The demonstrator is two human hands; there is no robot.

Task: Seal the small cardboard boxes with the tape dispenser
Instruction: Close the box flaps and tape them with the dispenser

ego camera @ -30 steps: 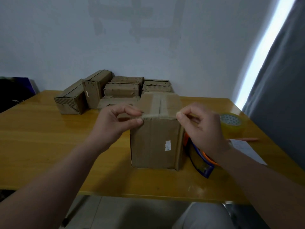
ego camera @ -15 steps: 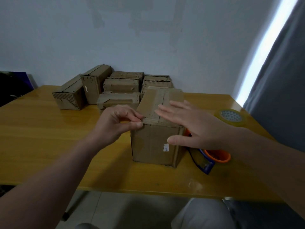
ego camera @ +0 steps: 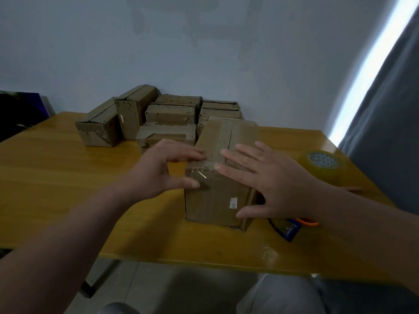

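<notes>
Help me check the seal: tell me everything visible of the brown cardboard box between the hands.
The brown cardboard box stands upright near the front of the yellow wooden table, flaps closed. A tape strip runs along its top seam, and glossy clear tape folds over the near top edge onto the front face. A small white label sits low on the front. The left hand straddles the taped edge; the right hand is spread open over the top and right side.
</notes>
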